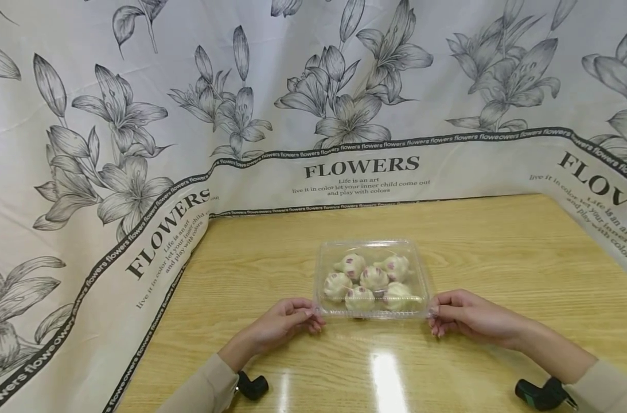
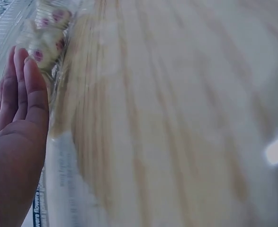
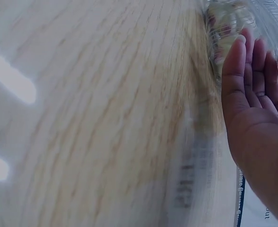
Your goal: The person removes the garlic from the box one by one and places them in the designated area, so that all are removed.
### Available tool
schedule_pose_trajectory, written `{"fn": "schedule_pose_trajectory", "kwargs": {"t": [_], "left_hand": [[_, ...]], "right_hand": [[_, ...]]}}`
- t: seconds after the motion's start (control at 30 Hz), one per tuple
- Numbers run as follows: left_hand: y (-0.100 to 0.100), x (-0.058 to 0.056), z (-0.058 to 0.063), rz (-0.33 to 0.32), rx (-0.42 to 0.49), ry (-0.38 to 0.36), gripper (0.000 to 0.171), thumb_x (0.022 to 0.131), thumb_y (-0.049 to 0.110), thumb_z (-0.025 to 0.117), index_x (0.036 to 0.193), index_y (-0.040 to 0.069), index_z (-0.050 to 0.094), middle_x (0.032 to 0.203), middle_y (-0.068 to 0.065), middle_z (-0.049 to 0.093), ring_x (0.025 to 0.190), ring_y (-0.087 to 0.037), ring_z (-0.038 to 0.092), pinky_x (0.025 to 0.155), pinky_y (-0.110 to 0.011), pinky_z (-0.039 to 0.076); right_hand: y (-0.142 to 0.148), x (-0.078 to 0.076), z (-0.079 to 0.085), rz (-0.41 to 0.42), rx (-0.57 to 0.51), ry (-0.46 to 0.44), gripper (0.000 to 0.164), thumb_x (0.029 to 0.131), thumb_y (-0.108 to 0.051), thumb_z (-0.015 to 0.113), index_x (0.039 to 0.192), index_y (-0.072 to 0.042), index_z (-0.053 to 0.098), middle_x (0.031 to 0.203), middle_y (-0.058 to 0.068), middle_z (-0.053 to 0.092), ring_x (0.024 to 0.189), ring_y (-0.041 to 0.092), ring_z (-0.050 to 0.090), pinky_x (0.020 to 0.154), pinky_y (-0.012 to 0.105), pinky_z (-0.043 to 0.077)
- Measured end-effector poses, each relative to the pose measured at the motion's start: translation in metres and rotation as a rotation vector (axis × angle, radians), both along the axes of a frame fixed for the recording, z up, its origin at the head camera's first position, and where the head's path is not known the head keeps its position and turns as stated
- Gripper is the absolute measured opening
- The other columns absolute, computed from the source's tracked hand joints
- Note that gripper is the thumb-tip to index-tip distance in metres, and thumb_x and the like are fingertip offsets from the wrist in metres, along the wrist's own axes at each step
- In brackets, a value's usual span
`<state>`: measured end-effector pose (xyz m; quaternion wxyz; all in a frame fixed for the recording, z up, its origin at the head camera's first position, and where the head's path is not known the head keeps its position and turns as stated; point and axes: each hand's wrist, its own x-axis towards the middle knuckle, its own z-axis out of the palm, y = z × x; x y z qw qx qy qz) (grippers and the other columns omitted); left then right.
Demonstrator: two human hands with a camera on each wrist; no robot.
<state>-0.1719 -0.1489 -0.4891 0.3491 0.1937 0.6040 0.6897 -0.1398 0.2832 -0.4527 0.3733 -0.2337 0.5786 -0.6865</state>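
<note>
A clear plastic clamshell box (image 1: pixel 372 314) with its lid down is at the middle of the wooden table. Inside it lie several pale, garlic-bulb-shaped pieces (image 1: pixel 374 277) with purple patches. My left hand (image 1: pixel 284 324) pinches the box's near left corner between thumb and fingers. At the near right corner, my right hand (image 1: pixel 465 315) pinches the rim in the same way. Both wrist views show the fingers beside the box wall, with the left hand (image 2: pixel 20 118) and right hand (image 3: pixel 257 113) palm inward. Whether the box touches the table cannot be told.
The light wooden table (image 1: pixel 261 246) has glare near its front. A white curtain (image 1: pixel 261 189) printed with grey flowers and lettering hangs behind the table and along both sides. Dark devices (image 1: pixel 252 385) sit at both wrists, beside beige sleeves.
</note>
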Motion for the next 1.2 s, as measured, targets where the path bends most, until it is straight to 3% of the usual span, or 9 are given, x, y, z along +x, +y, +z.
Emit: {"fn": "schedule_pose_trajectory", "kwargs": {"t": [0.3, 0.5, 0.83, 1.2], "left_hand": [[0.002, 0.001, 0.001, -0.021, 0.035, -0.028, 0.026, 0.109, 0.012, 0.049, 0.125, -0.006, 0.057, 0.117, -0.017, 0.064, 0.107, -0.022, 0.064, 0.098, -0.032, 0.056], [0.006, 0.003, 0.003, 0.010, 0.045, -0.071, 0.024, 0.109, 0.009, 0.047, 0.123, -0.008, 0.056, 0.113, -0.016, 0.063, 0.104, -0.021, 0.065, 0.097, -0.032, 0.056], [0.007, 0.003, 0.008, 0.047, -0.025, -0.093, 0.027, 0.107, 0.004, 0.050, 0.126, -0.015, 0.054, 0.111, -0.015, 0.066, 0.103, -0.022, 0.067, 0.097, -0.033, 0.057], [0.005, 0.006, 0.018, 0.019, -0.109, -0.035, 0.027, 0.105, 0.005, 0.054, 0.122, -0.016, 0.058, 0.109, -0.020, 0.071, 0.097, -0.022, 0.070, 0.093, -0.036, 0.059]], "right_hand": [[0.000, -0.001, 0.000, -0.022, 0.063, 0.009, 0.029, 0.112, -0.008, 0.039, 0.113, 0.013, 0.058, 0.106, 0.013, 0.065, 0.097, 0.018, 0.066, 0.086, 0.034, 0.060], [-0.001, 0.000, 0.002, -0.017, 0.069, -0.002, 0.029, 0.112, -0.009, 0.040, 0.114, 0.013, 0.058, 0.107, 0.013, 0.065, 0.097, 0.019, 0.066, 0.086, 0.034, 0.060], [0.000, -0.001, 0.003, 0.020, 0.021, -0.060, 0.030, 0.112, -0.009, 0.036, 0.116, 0.012, 0.058, 0.108, 0.011, 0.064, 0.099, 0.017, 0.066, 0.088, 0.032, 0.059], [0.001, -0.001, 0.007, 0.025, 0.066, -0.031, 0.031, 0.112, -0.009, 0.037, 0.116, 0.015, 0.057, 0.108, 0.014, 0.063, 0.098, 0.018, 0.065, 0.088, 0.033, 0.059]]}}
